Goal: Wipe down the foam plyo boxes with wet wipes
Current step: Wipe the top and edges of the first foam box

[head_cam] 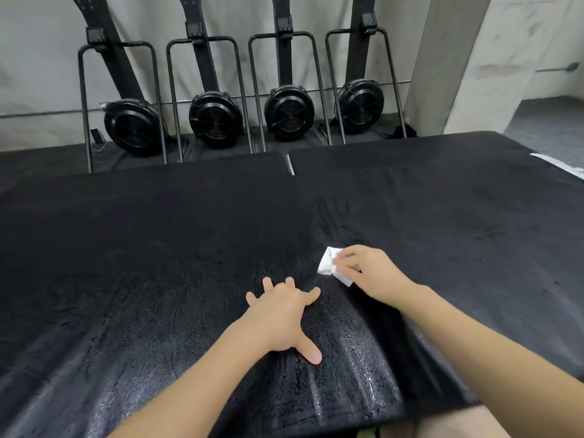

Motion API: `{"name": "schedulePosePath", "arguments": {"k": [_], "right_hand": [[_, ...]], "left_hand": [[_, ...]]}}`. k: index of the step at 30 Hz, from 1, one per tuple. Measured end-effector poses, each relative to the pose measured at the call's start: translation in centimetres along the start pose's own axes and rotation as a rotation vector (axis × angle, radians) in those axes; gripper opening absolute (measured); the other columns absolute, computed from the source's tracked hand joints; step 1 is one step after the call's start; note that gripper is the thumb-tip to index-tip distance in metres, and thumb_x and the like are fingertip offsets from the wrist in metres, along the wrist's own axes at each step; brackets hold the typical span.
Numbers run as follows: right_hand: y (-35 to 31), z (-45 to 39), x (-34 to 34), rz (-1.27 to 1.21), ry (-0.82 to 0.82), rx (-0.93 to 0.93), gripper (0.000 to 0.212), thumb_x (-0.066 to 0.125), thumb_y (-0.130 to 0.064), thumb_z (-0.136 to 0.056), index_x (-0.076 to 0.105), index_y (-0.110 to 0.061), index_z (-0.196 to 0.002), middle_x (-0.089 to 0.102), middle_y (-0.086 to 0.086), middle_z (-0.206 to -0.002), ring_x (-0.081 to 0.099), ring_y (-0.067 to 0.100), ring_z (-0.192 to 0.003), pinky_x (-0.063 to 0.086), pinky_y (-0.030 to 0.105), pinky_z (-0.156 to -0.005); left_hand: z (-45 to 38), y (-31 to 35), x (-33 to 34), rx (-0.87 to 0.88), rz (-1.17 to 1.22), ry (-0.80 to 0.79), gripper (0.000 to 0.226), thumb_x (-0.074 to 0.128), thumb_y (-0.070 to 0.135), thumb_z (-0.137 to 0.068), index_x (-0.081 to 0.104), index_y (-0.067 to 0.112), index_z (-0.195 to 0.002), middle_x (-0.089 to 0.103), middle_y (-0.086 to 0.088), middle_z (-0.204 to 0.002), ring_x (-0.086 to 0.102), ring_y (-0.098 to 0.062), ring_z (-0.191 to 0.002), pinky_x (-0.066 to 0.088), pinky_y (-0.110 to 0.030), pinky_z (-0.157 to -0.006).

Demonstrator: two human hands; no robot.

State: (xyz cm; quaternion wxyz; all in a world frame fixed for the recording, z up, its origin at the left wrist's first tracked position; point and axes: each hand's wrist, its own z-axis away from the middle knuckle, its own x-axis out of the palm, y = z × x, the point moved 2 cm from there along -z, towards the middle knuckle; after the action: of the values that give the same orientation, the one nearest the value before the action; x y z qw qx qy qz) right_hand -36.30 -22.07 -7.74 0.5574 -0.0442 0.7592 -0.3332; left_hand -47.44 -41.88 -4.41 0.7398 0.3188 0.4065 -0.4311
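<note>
Two black foam plyo boxes stand side by side and fill the lower view: the left box [126, 248] and the right box [442, 210]. Their tops glisten with wet streaks near me. My left hand [284, 314] lies flat on the left box with fingers spread. My right hand [369, 273] presses a crumpled white wet wipe [328, 263] onto the surface close to the seam between the boxes, fingers curled over it.
Four black rowing machines [215, 118] stand upright against the grey wall behind the boxes. A concrete pillar [442, 58] rises at the back right. A white strip [559, 164] lies at the right box's far edge.
</note>
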Motion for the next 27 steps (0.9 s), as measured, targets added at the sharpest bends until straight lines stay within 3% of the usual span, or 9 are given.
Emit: {"name": "schedulePosePath", "arguments": {"k": [2, 5, 7, 9, 11, 14, 17, 22, 27], "right_hand": [[0.3, 0.0, -0.5, -0.005, 0.012, 0.042, 0.018, 0.067, -0.020, -0.095, 0.078, -0.015, -0.108, 0.064, -0.005, -0.117, 0.059, 0.006, -0.100, 0.043, 0.016, -0.090], [-1.0, 2.3, 0.1, -0.040, 0.003, -0.029, 0.011, 0.070, -0.022, -0.093, 0.079, -0.016, -0.093, 0.061, -0.021, -0.109, 0.057, -0.007, -0.096, 0.045, 0.018, -0.086], [-2.0, 4.0, 1.1, -0.044, -0.058, -0.110, 0.014, 0.066, -0.028, -0.095, 0.079, -0.029, -0.100, 0.057, -0.027, -0.113, 0.053, -0.012, -0.105, 0.038, 0.011, -0.091], [-2.2, 3.7, 1.4, -0.069, -0.098, -0.127, 0.018, 0.062, -0.032, -0.097, 0.077, -0.036, -0.105, 0.058, -0.022, -0.118, 0.053, -0.010, -0.108, 0.035, 0.005, -0.091], [-1.6, 1.7, 1.4, -0.060, -0.098, -0.128, 0.017, 0.063, -0.028, -0.097, 0.079, -0.030, -0.103, 0.061, -0.014, -0.117, 0.053, -0.012, -0.103, 0.034, 0.002, -0.086], [-0.5, -1.6, 1.4, 0.004, -0.048, -0.092, 0.018, 0.064, -0.025, -0.097, 0.079, -0.024, -0.107, 0.061, -0.006, -0.120, 0.057, -0.001, -0.103, 0.042, 0.012, -0.092], [-0.4, -2.7, 1.4, 0.026, -0.022, -0.039, 0.018, 0.064, -0.024, -0.097, 0.080, -0.021, -0.104, 0.063, -0.005, -0.119, 0.059, 0.008, -0.107, 0.040, 0.010, -0.091], [-1.2, 1.8, 1.4, 0.037, -0.046, -0.078, 0.022, 0.060, -0.032, -0.098, 0.077, -0.030, -0.111, 0.061, -0.012, -0.120, 0.050, -0.002, -0.102, 0.036, 0.010, -0.093], [-1.1, 2.2, 0.7, 0.042, -0.103, -0.103, 0.020, 0.061, -0.031, -0.098, 0.078, -0.028, -0.108, 0.058, -0.018, -0.113, 0.053, -0.011, -0.097, 0.039, 0.009, -0.092]], "left_hand": [[-0.1, 0.0, -0.1, 0.001, 0.005, 0.001, 0.128, 0.086, 0.067, -0.059, 0.008, 0.046, -0.158, 0.013, -0.015, -0.165, 0.005, -0.052, -0.148, 0.018, -0.079, -0.109], [-0.1, 0.0, 0.0, -0.001, 0.012, -0.001, 0.127, 0.087, 0.065, -0.059, 0.010, 0.046, -0.158, 0.012, -0.016, -0.165, 0.004, -0.052, -0.149, 0.016, -0.080, -0.110], [0.0, 0.0, 0.0, 0.003, 0.023, 0.001, 0.121, 0.087, 0.062, -0.060, 0.017, 0.045, -0.157, 0.011, -0.017, -0.165, 0.001, -0.054, -0.148, 0.014, -0.080, -0.110], [0.1, 0.1, -0.1, 0.003, 0.030, 0.000, 0.118, 0.087, 0.062, -0.062, 0.020, 0.042, -0.157, 0.010, -0.017, -0.166, -0.003, -0.054, -0.149, 0.012, -0.079, -0.110], [0.1, 0.1, -0.2, -0.004, 0.017, -0.007, 0.122, 0.086, 0.063, -0.063, 0.013, 0.043, -0.159, 0.008, -0.016, -0.166, -0.003, -0.053, -0.149, 0.011, -0.079, -0.111], [0.1, 0.1, 0.0, -0.008, 0.011, -0.004, 0.126, 0.085, 0.064, -0.063, 0.006, 0.045, -0.159, 0.005, -0.015, -0.167, -0.004, -0.052, -0.150, 0.011, -0.079, -0.111], [0.3, 0.0, 0.0, -0.004, 0.020, 0.005, 0.125, 0.084, 0.065, -0.064, 0.005, 0.045, -0.159, 0.002, -0.015, -0.168, -0.006, -0.052, -0.150, 0.009, -0.078, -0.112], [0.9, -0.3, 0.1, 0.033, 0.027, 0.000, 0.120, 0.078, 0.068, -0.069, 0.002, 0.045, -0.159, -0.001, -0.013, -0.168, -0.010, -0.050, -0.150, 0.007, -0.075, -0.115], [0.7, -2.5, -3.5, 0.019, 0.119, 0.066, 0.104, 0.085, 0.058, -0.067, 0.032, 0.041, -0.155, 0.036, -0.002, -0.159, 0.035, -0.029, -0.144, 0.040, -0.048, -0.112]]}}
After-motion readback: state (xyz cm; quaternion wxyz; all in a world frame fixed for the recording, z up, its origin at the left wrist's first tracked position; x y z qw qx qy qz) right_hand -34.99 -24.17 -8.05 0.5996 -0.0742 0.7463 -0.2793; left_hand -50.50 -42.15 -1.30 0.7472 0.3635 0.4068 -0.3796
